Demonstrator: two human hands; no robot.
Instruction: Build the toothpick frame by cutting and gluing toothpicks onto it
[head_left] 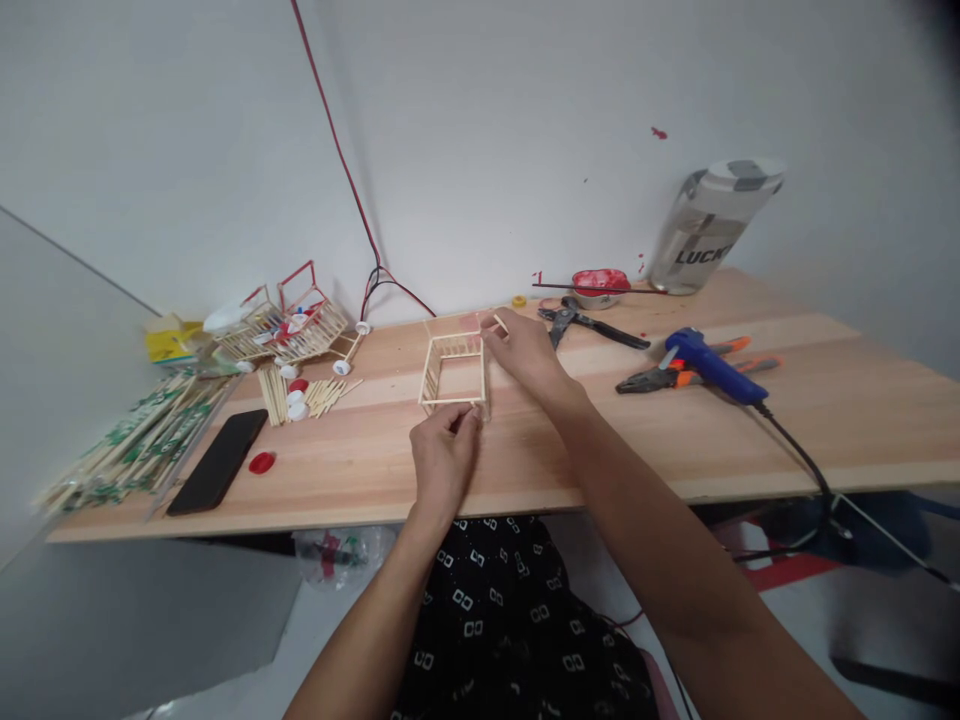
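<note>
A small open box frame built of thin wooden sticks stands on the table in front of me, with slatted sides. My left hand is closed, thumb and forefinger pinching the frame near its front right corner. At the back right corner is my right hand, its fingers closed on a short wooden stick whose pale end sticks out above them. The fingers partly hide that corner, so I cannot tell whether the stick touches the frame.
Left lie a phone, wrapped sticks, cut sticks, a red cap and finished stick carts. Right are black-handled pliers, orange-handled pliers, a blue glue gun, a red-stained tin and a jar.
</note>
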